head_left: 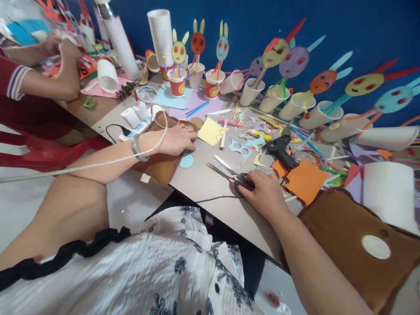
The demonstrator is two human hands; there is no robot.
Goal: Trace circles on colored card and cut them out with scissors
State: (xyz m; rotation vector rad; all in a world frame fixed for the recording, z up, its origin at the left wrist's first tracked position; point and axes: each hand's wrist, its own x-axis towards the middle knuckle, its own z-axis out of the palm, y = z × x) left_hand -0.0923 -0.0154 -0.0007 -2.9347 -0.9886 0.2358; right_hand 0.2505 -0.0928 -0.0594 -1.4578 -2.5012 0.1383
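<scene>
My left hand point(179, 139) lies palm down at the edge of a brown cushion point(159, 165), fingers slightly bent and apart, nothing visible in it. Just below its fingertips is a light blue paper circle point(187, 161); brown paper circles point(197, 123) and a yellow paper square point(211, 132) lie beyond. In my right hand point(265, 192) are black-handled scissors point(226, 168), gripped by the handles low over the table, with their blades apart and pointing left. Close by that hand are a black glue gun point(281, 151) and orange paper point(306, 180).
Paper cups with rabbit-faced paper figures point(179, 54) line the blue wall. Paper scraps point(241, 148) and pipe cleaners cover the table's middle. A white cable point(98, 166) crosses my left arm from a power strip point(139, 129). Another person's arms point(54, 81) work at left; a brown cushion point(357, 236) sits right.
</scene>
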